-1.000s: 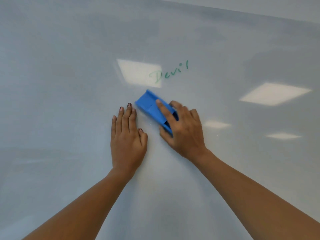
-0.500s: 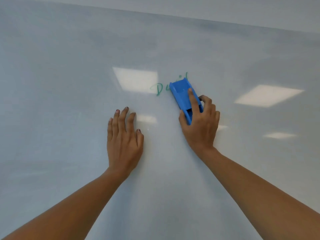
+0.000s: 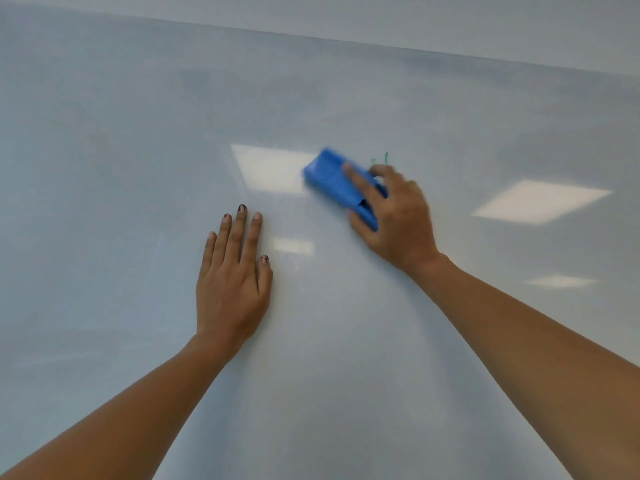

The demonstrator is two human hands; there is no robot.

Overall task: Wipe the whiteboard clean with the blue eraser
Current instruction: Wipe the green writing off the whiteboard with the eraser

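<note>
While right hand [image 3: 398, 220] grips the blurred blue block eraser [image 3: 337, 183] on the glossy whiteboard [image 3: 138, 133], left hand [image 3: 232, 282] lies flat, fingers open; green mark [image 3: 381, 159] beside it, possibly ink.

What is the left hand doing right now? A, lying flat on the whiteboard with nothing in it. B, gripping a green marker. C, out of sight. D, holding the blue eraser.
A: the left hand lies palm-down, fingers extended, on the whiteboard and holds nothing, while the right hand grips the blue eraser.
</note>
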